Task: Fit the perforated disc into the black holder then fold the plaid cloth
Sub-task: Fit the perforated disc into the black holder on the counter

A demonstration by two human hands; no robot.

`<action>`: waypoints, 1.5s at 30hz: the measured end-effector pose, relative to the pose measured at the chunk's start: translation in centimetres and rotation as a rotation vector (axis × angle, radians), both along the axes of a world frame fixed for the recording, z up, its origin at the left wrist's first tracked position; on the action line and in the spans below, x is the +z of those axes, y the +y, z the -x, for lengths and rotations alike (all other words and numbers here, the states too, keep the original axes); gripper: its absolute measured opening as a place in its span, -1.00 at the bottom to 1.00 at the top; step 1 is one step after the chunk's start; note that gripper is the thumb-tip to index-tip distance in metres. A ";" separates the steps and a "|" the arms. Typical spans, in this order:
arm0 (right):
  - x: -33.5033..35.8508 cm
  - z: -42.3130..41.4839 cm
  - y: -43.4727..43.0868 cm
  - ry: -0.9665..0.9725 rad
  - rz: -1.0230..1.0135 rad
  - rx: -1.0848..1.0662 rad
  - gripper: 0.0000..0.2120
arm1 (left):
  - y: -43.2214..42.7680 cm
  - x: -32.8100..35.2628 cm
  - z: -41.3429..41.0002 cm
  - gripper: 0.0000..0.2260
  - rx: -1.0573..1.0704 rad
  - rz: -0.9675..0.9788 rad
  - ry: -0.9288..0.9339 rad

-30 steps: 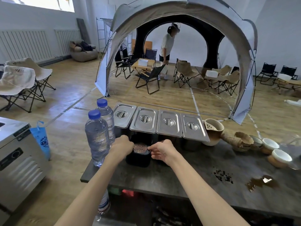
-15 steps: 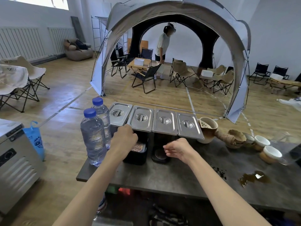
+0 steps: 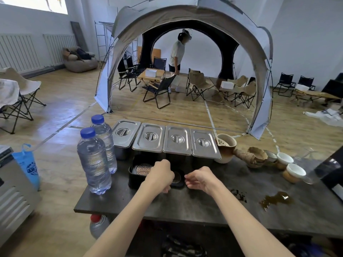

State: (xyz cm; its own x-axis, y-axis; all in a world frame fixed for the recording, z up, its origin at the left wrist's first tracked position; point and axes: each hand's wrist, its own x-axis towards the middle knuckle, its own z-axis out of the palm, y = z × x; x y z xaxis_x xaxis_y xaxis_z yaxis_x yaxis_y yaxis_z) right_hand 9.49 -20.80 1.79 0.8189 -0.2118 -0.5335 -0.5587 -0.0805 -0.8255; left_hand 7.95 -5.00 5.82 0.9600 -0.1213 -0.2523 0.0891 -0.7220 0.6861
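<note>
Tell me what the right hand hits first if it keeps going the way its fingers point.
The right hand points left, toward the small round black piece between the hands. It would likely meet that first, then the left hand. Depth is unclear.

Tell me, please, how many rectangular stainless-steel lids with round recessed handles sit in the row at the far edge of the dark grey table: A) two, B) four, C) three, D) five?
B: four rectangular stainless-steel lids lie side by side, from the leftmost through the second and third to the rightmost, along the far edge of the dark grey table.
</note>
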 end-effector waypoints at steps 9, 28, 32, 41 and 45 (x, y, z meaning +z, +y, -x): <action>-0.5 -0.1 0.2 0.006 -0.003 0.011 -0.95 | -1.1 -1.4 1.2 -0.88 0.039 -0.039 0.043; 3.0 1.5 -3.5 -0.071 -0.130 0.030 -0.95 | -1.7 -1.0 0.2 -0.84 0.193 0.310 -0.018; 4.0 0.8 -1.3 -0.103 -0.181 0.075 -0.90 | 0.9 0.9 -0.4 -0.87 0.220 0.317 -0.053; 5.0 -0.9 5.8 -0.129 -0.229 0.151 -0.90 | 7.6 2.0 -1.5 -0.86 0.297 0.220 -0.130; 4.4 -1.3 7.6 -0.103 -0.198 0.130 -0.87 | 8.6 0.8 -1.7 -0.86 0.320 0.190 -0.128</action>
